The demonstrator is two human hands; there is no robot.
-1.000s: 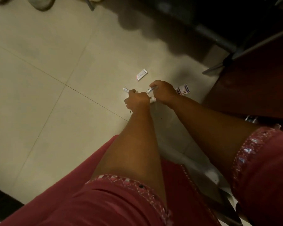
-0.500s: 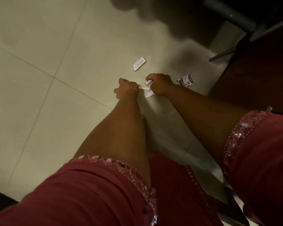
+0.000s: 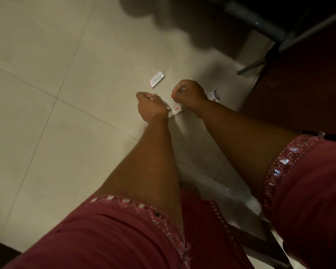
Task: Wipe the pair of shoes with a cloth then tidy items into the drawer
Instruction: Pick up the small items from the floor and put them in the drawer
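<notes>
Pale beige tiled floor (image 3: 47, 133). Dark red cabinet front (image 3: 308, 84), right. Left hand (image 3: 150, 107), fingers curled round small white packets (image 3: 176, 110) low over the floor. Right hand (image 3: 190, 93), fingers curled; contents cannot be told. White flat sachet (image 3: 156, 79) beyond both hands; small printed packet (image 3: 214, 94) beside the right wrist.

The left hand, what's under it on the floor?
A small white packet with red print sticks out from under the left hand on the tiled floor. The part beneath the hand is covered.
</notes>
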